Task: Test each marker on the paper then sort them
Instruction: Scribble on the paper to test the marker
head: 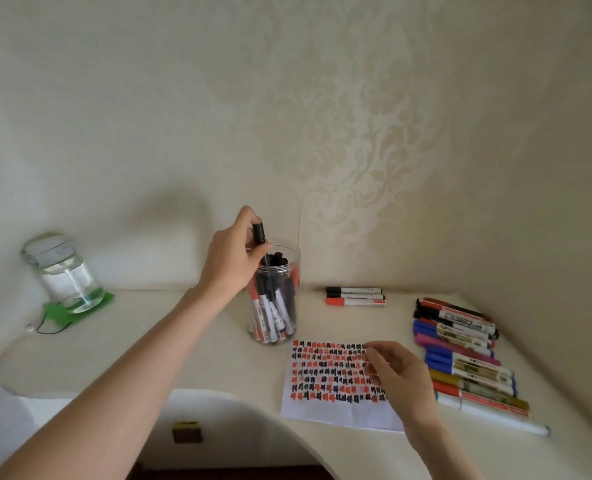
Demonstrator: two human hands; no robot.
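No text, brand or number can be read anywhere. The paper (336, 379) carries rows of small black and red marks that look like written characters, but they are too small and blurred to make out. Printed labels show on the barrels of the markers in the clear jar (274, 296), on the 2 markers (355, 296) lying near the wall and on the row of markers (467, 358) at the right of the table (183, 355), and a pale label sits on the glass bottle (64, 271), all illegible.
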